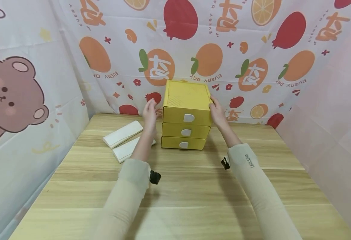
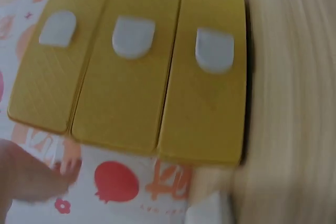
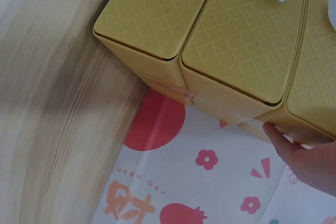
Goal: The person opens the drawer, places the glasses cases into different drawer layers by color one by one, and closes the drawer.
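A yellow three-drawer box stands on the wooden table, its drawers stacked and closed, each with a pale rounded tab on its front. My left hand is just left of the top drawer, and the left wrist view shows a gap between that hand and the box. On the opposite side, my right hand touches the upper right side of the box, with its fingertips at the top edge. In the right wrist view a straight digit of the right hand rests along the side wall of the box.
Two flat off-white rectangular pieces lie side by side on the table, left of the box and near my left forearm. Behind the box hangs a fruit-print cloth. Another cloth with a bear borders the left side.
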The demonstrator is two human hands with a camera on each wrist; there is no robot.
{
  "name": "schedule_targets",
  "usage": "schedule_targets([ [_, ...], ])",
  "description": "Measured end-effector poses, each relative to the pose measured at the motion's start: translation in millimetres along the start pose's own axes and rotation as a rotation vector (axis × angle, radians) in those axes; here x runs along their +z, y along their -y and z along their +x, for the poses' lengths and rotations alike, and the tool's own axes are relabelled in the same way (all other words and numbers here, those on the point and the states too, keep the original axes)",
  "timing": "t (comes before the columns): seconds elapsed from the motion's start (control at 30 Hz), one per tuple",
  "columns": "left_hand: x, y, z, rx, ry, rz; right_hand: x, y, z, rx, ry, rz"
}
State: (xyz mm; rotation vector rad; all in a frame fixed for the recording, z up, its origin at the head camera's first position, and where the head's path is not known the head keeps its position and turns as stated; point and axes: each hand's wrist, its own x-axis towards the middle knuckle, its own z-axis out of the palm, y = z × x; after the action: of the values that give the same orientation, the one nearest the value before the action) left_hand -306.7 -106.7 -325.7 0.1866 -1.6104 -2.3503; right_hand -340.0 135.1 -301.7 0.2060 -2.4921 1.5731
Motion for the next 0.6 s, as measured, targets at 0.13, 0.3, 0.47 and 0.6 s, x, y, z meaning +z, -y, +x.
schedule_targets([
  [0.13, -3.2, 8.7, -22.4, -0.051, -0.298, -0.269, 1, 1, -0.6, 0.016, -0.004, -0.003],
  [0.3, -4.6, 40.2, -37.6, -0.271, -0.538, -0.502, 1, 2, -1.7, 0.021, -0.008, -0.014],
  [0.47, -20.3, 138.6, -5.8, -0.531, -0.424, -0.721, 2, 2, -0.7, 0.006, -0.005, 0.011],
  [0.6, -24.0, 210.0, 17.3, -0.657, -0.291, -0.695, 3, 1, 0.2, 0.006, -0.005, 0.012],
])
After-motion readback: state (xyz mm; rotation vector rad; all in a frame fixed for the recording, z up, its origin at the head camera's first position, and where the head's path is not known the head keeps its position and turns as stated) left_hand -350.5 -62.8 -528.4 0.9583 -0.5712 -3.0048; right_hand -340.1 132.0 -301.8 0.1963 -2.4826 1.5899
